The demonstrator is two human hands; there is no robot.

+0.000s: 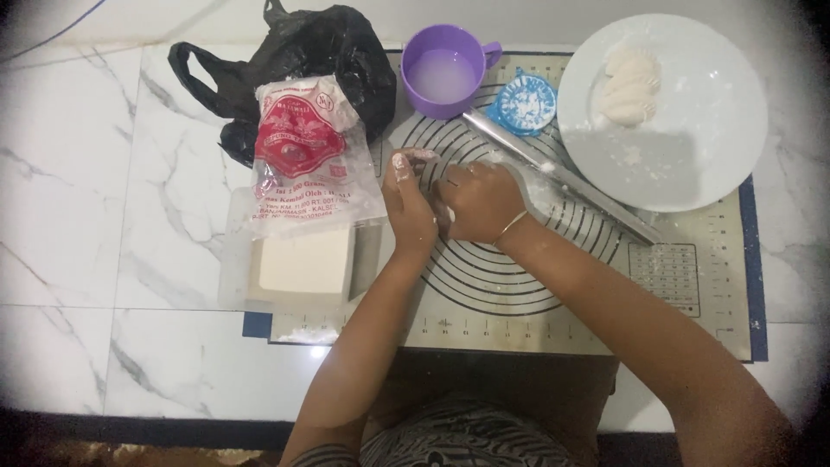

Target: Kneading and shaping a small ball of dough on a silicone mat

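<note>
Dough bit, small & white, seems pinched between both hands over the grey silicone baking mat w/ ring marks; mostly hidden, can't confirm. Left hand & right hand touch, fingers curled together. Metal rolling pin lies just beside; purple plastic cup and white round plate behind, on white marble tabletop.

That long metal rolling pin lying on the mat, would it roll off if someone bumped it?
Probably. The rolling pin looks like a smooth, round metal rod, so a sideways nudge would likely set it rolling across the flat baking mat. The white plate beside it might stop it. Flour dust on it could make it slippery to grip.
</note>
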